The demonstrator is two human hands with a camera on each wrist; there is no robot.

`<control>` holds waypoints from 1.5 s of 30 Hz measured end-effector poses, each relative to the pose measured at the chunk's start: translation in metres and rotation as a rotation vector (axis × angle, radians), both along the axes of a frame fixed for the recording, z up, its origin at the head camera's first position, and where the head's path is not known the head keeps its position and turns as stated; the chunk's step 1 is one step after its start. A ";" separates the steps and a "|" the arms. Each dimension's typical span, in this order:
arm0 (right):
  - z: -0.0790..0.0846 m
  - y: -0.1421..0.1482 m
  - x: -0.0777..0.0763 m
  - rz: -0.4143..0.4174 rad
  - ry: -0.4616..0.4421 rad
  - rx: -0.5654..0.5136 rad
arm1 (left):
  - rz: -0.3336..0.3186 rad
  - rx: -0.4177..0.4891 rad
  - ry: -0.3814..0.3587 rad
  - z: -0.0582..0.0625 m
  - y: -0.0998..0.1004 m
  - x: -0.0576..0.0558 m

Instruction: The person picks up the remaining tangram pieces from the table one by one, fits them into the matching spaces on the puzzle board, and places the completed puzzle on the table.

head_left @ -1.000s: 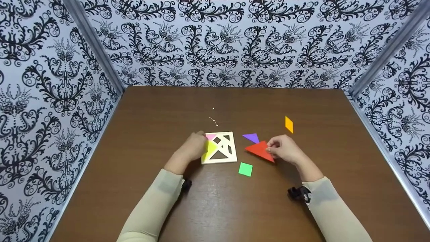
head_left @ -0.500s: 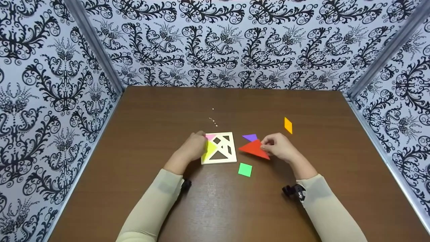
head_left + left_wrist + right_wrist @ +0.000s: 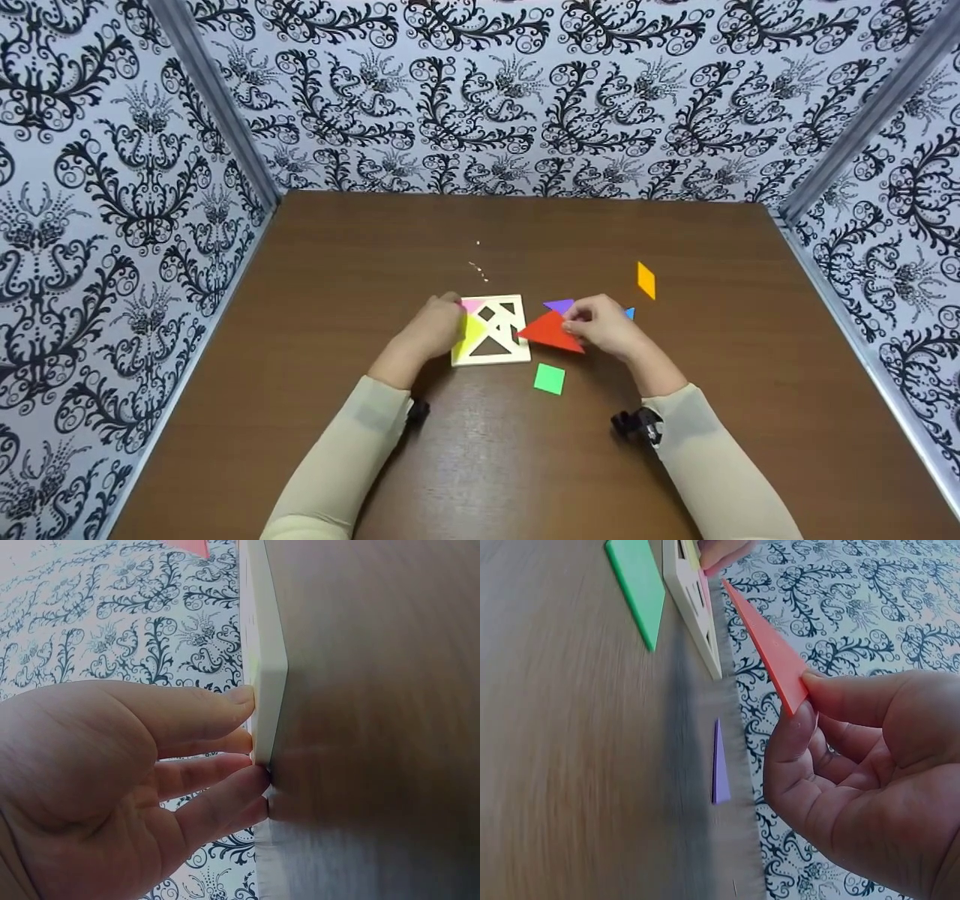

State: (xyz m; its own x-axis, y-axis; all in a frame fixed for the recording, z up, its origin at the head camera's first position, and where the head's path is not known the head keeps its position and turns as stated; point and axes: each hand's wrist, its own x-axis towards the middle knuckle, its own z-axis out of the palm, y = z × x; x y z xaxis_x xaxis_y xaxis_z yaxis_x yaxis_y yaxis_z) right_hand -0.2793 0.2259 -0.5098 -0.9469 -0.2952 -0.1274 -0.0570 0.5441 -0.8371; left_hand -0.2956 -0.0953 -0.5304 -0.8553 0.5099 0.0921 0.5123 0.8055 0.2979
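Note:
My right hand (image 3: 609, 328) pinches a red triangle piece (image 3: 547, 334) between thumb and fingers. The triangle is lifted and tilted, its left tip overlapping the right edge of a cream tangram board (image 3: 487, 361) in the head view. At that board's left side rests my left hand (image 3: 431, 326); its thumb and fairly straight fingertips touch the edge and top in the left wrist view. A yellow triangle (image 3: 469, 334) and a pink piece (image 3: 471, 306) lie in the board, partly covered by the left hand. Several other cutouts show the dark tabletop.
On the brown table (image 3: 480, 465), a green square (image 3: 550, 379) lies nearer than the red triangle. A purple triangle (image 3: 556, 305) and a blue piece (image 3: 629, 313) are partly hidden by the right hand and its piece. An orange parallelogram (image 3: 646, 280) lies farther back. Patterned walls (image 3: 495, 90) surround the table.
My right hand has carried the red triangle leftward to the board's right edge, uncovering part of the blue piece. The left hand and board have stayed in place.

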 end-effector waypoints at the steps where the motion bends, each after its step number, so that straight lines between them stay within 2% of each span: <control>1: 0.000 -0.002 0.000 0.003 0.001 0.000 | 0.003 0.002 -0.002 0.000 0.000 0.000; 16: -0.004 -0.034 -0.004 0.014 -0.036 -0.044 | -0.016 -0.016 0.016 0.004 0.001 0.002; 30: -0.013 -0.060 -0.007 0.064 -0.056 -0.076 | 0.004 -0.026 -0.004 0.004 0.002 0.002; 35: -0.016 -0.065 -0.008 0.044 -0.074 -0.089 | -0.010 -0.016 0.011 0.003 0.001 0.001; 40: -0.019 -0.072 -0.009 0.033 -0.076 -0.058 | -0.014 -0.030 0.026 0.002 0.000 0.000; 45: -0.019 -0.074 -0.011 0.044 -0.076 -0.021 | -0.003 -0.022 0.004 0.004 0.001 0.002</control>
State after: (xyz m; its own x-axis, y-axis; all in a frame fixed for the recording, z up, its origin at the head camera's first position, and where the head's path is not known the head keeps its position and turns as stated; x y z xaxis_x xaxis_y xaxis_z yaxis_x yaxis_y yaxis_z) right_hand -0.2902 0.1519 -0.5290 -0.9207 -0.3399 -0.1917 -0.0166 0.5250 -0.8509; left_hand -0.2933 -0.0942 -0.5266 -0.8533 0.5147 0.0838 0.5161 0.8103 0.2778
